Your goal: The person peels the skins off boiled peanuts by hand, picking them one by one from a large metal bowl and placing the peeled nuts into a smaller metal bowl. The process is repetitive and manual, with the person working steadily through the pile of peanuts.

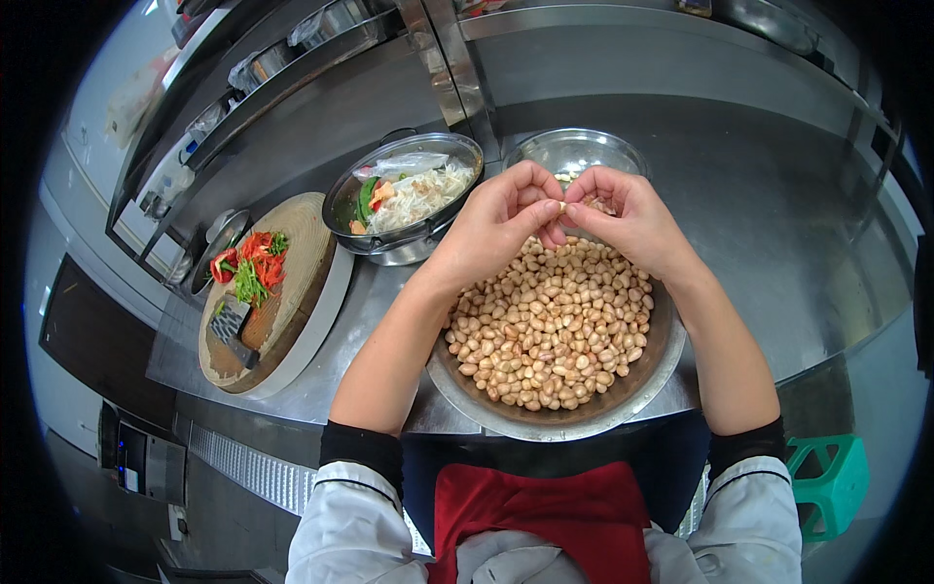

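Observation:
My left hand (514,204) and my right hand (622,212) meet over the far rim of a wide metal bowl (558,431). Between the thumbs and fingertips is a small pale peanut (562,207), pinched from both sides. Bits of reddish peanut skin (603,205) show in the curl of my right fingers. Below, a heap of skin-on peanuts (547,328) fills much of the wide bowl. Just beyond my hands stands a smaller shiny bowl (584,146). A few pale peeled peanuts (566,177) are visible inside it, the rest hidden by my hands.
Left of my hands, a two-handled pan (346,226) holds shredded white vegetable and a plastic bag. Further left, a round chopping board (306,241) carries cut red and green peppers (259,266) and a black-handled peeler or grater (233,328). A green plastic stool (832,482) stands right.

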Demonstrator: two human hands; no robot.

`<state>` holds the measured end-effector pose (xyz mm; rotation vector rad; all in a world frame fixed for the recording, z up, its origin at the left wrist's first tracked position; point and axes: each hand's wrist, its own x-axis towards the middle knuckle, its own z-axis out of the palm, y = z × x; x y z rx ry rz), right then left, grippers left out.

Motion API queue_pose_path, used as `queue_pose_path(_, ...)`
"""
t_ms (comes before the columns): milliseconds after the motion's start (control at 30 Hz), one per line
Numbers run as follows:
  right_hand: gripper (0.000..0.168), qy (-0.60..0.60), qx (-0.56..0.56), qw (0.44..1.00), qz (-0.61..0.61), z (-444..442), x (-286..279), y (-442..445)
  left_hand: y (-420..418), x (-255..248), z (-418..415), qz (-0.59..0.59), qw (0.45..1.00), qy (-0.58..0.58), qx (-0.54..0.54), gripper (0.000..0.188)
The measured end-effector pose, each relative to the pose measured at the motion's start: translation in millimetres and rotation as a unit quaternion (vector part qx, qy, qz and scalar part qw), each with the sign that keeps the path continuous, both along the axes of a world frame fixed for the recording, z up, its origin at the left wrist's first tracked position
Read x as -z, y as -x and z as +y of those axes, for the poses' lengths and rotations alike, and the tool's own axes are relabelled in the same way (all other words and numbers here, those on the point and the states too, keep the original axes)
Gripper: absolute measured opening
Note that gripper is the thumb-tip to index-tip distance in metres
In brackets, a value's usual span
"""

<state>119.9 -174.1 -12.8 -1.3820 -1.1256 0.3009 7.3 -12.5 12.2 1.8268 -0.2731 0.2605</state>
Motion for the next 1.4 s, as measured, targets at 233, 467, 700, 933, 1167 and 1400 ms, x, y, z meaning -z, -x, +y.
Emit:
queue_pose_path(233, 0.015, -0.012, -0.001, 1.0, -0.002, 0.5, 0.3, -0.8, -0.9, 0.8, 0.2, -0.003, 1.0, 0.005, 0.002, 0.013)
queue_pose_path(467, 0.016, -0.003, -0.011, 1.0, -0.002, 0.8, 1.0, -1.8, -1.4, 2.5, 2.0, -0.007, 1.0, 0.001, 0.01, 0.012)
queue_pose_path(700, 0.014, -0.02, -0.028, 0.999, 0.015, 1.0, 3.5, -3.8, -0.4, 0.2, 0.9, 0.001, 1.0, 0.019, 0.017, 0.013)
queue_pose_path(933, 0.016, -0.008, -0.017, 1.0, 0.008, 0.2, 0.6, -2.2, -0.8, 1.2, 1.5, -0.001, 1.0, 0.021, 0.017, 0.013)
queue_pose_path(1167, 0.017, -0.001, -0.011, 1.0, -0.001, -0.1, 0.2, -0.8, -1.1, 1.7, 1.3, -0.005, 1.0, 0.014, 0.014, 0.014)
queue_pose_path(1400, 0.016, -0.001, -0.017, 1.0, 0.0, 0.0, 0.5, -1.0, -0.6, 1.5, 1.9, -0.004, 1.0, 0.008, 0.017, 0.013)
